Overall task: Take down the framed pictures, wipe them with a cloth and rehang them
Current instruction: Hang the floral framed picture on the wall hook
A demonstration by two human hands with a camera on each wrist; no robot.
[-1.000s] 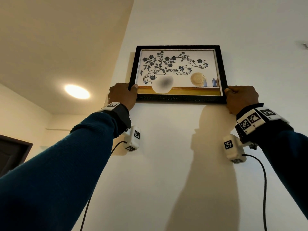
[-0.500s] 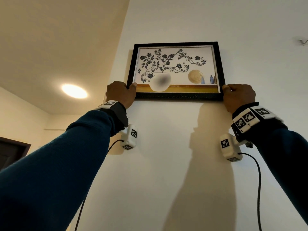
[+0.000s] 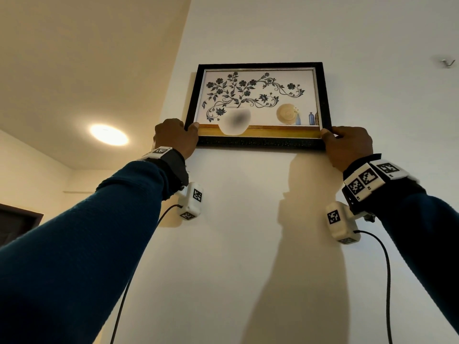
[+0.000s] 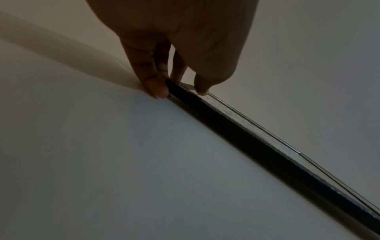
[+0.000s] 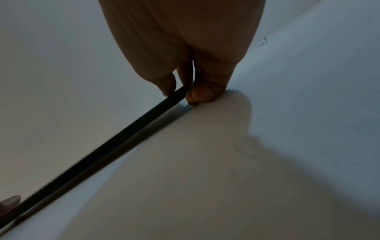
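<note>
A black-framed picture (image 3: 258, 105) of a white vase with dark flowers is against the white wall, high up. My left hand (image 3: 177, 136) pinches its lower left corner, thumb on the front. My right hand (image 3: 346, 142) pinches the lower right corner the same way. In the left wrist view the frame's bottom edge (image 4: 257, 142) runs away from my left hand (image 4: 180, 87), thumb in front and fingers behind. The right wrist view shows my right hand (image 5: 180, 94) gripping the frame's edge (image 5: 102, 151) close to the wall. No cloth is in view.
An empty metal hook (image 3: 448, 63) sticks out of the wall at the upper right. A round ceiling light (image 3: 109, 135) glows at the left. A dark door frame (image 3: 17, 219) is at the far left. My shadow falls on the wall below the picture.
The picture and both hands sit slightly higher and further left in the head view than a second ago. Both grips are unchanged.
</note>
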